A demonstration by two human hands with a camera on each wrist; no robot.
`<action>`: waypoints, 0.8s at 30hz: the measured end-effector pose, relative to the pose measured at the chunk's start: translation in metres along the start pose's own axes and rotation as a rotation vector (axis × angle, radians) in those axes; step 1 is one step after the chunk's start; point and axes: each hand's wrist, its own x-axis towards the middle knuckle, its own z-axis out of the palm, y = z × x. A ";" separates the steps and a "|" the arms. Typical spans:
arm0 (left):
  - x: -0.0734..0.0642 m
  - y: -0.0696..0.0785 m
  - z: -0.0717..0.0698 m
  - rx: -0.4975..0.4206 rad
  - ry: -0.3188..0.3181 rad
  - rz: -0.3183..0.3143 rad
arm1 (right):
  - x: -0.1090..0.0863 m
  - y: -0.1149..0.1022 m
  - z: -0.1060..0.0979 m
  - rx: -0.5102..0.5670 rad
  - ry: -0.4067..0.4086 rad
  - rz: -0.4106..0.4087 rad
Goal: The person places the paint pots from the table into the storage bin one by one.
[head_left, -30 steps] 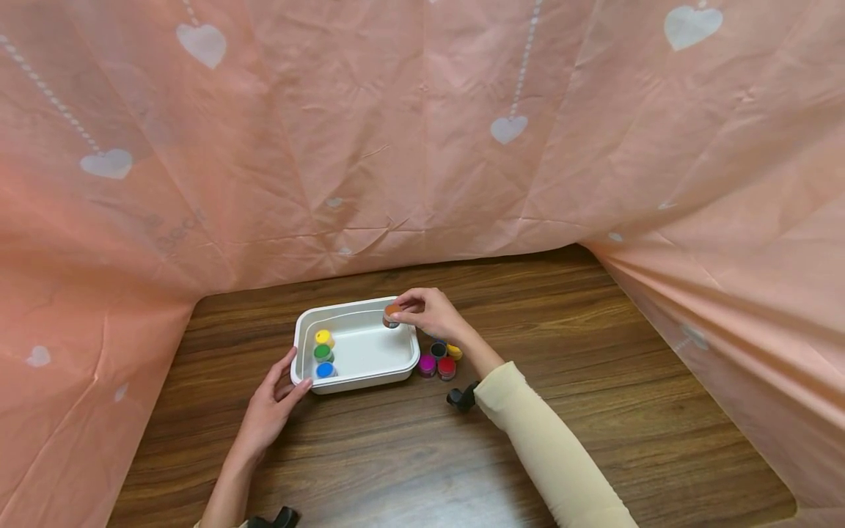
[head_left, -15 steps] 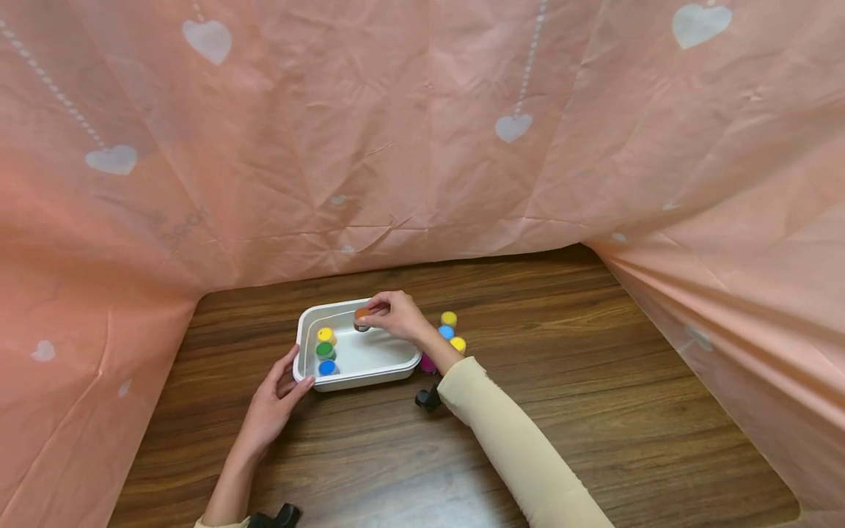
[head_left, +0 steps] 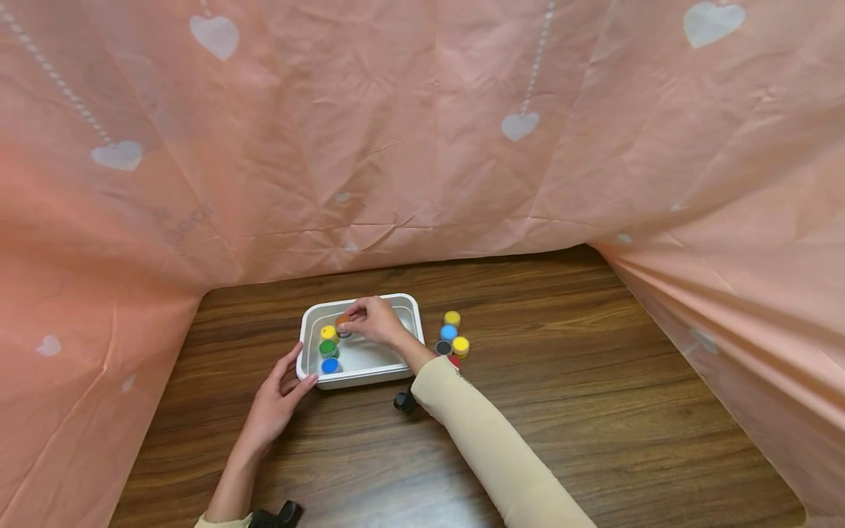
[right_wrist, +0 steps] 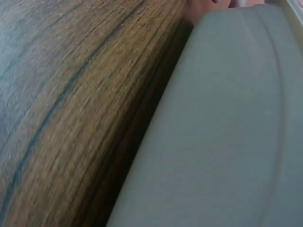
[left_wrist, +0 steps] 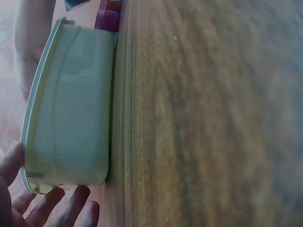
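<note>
Well, above wooden table amid pink drapes, right grip pinches brown jar, left grip holds tray.

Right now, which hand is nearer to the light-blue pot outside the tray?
Right. The right hand pinches the brown-topped pot over the floor of the tray, left of the light-blue pot; the left hand holds the tray's opposite end, farther away.

I see pale glare on the table in front of the white tray, dark shadow along its base, and hazy, soft wrist views.
</note>
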 end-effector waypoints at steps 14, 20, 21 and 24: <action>-0.001 0.000 -0.001 0.003 -0.011 -0.022 | 0.006 0.008 0.016 -0.021 0.005 0.060; -0.001 -0.001 0.000 0.001 -0.010 -0.014 | 0.007 0.012 0.017 -0.103 0.019 0.045; -0.001 -0.001 0.001 -0.001 -0.008 -0.011 | 0.007 0.012 0.018 -0.128 0.020 0.040; -0.001 -0.002 0.001 -0.001 0.002 -0.004 | 0.006 0.014 0.021 -0.216 0.010 0.021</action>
